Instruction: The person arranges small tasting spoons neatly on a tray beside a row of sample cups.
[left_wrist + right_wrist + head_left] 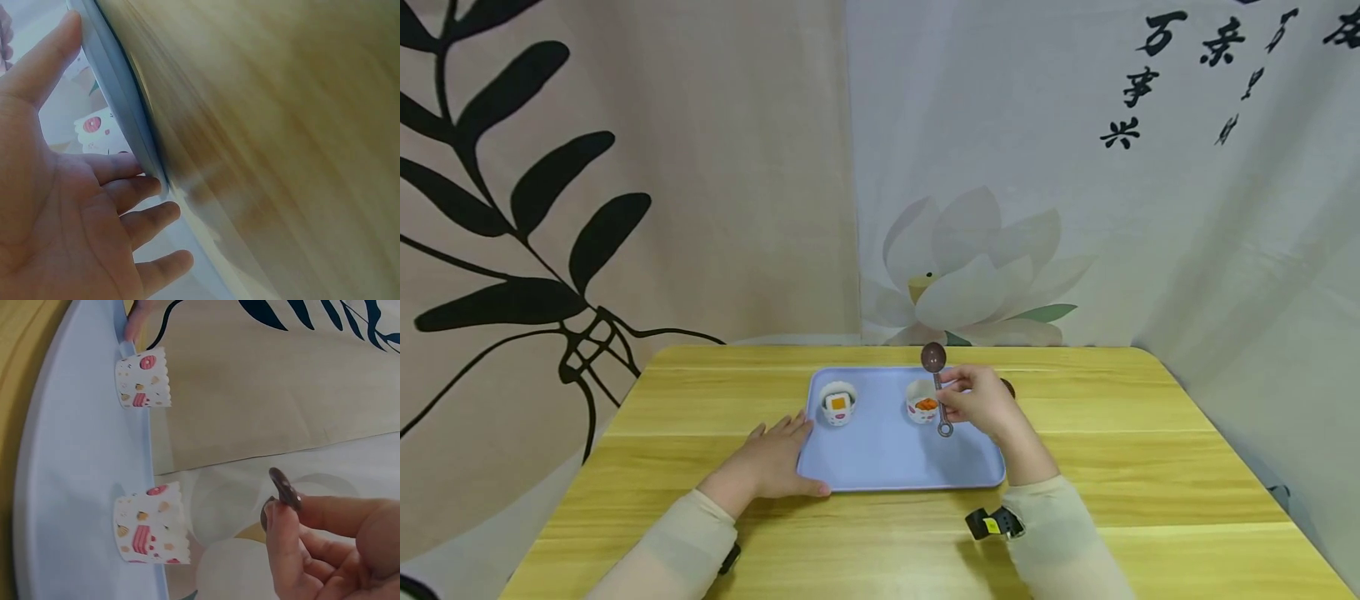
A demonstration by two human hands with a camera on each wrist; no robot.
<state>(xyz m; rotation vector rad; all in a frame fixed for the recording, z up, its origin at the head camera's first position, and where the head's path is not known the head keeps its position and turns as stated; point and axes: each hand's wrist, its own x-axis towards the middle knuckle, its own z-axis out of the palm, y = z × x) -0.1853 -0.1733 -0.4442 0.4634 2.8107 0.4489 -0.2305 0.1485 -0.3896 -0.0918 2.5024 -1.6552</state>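
My right hand [976, 402] pinches the handle of a brown spoon [933, 358] between thumb and fingers. The spoon stands nearly upright, round bowl up and ring end down, in front of a patterned paper cup [921, 414] holding orange pieces. At the left of the blue tray [880, 462], a second paper cup [840, 419] holds a white piece with an orange square. My left hand [771, 462] rests at the tray's left side, fingers spread and relaxed; its thumb touches the near rim. Both cups [152, 528] show their printed sides in the right wrist view.
The tray lies on a yellow wood-grain table [700, 400]. A dark rounded object [1008, 387] shows partly behind my right hand; its kind is hidden. Printed curtains [745, 167] hang behind the table's far edge.
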